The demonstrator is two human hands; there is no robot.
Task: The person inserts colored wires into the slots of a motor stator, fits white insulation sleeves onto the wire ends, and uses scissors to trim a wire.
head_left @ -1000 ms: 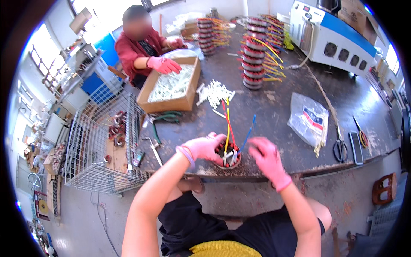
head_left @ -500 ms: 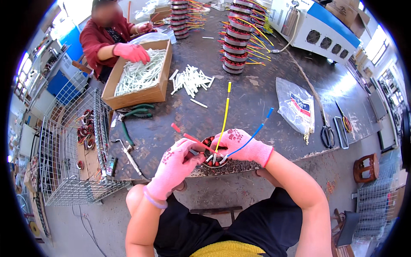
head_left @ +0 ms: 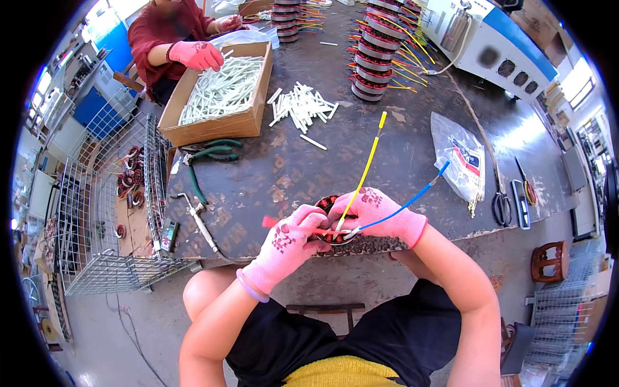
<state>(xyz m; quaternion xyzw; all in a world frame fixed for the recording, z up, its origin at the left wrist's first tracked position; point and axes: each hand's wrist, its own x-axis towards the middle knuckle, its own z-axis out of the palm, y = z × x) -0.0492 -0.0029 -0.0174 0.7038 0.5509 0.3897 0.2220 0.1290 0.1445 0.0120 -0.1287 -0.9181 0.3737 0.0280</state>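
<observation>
Print: clear plastic bag (head_left: 459, 158) on the worktop (head_left: 258, 180) bears a red-and-dark panel; dark red motifs on the backs of both pink gloves (head_left: 371, 197). Left grip (head_left: 287, 242): pinched closed on a red lead (head_left: 269, 222). Right grip (head_left: 380, 215): fingers bent in at the foot of the yellow lead (head_left: 366, 173), blue lead (head_left: 406, 205) alongside; cannot tell whether it clasps anything. Wound ring (head_left: 327, 202) at the worktop's near edge, between both grips, partly hidden.
</observation>
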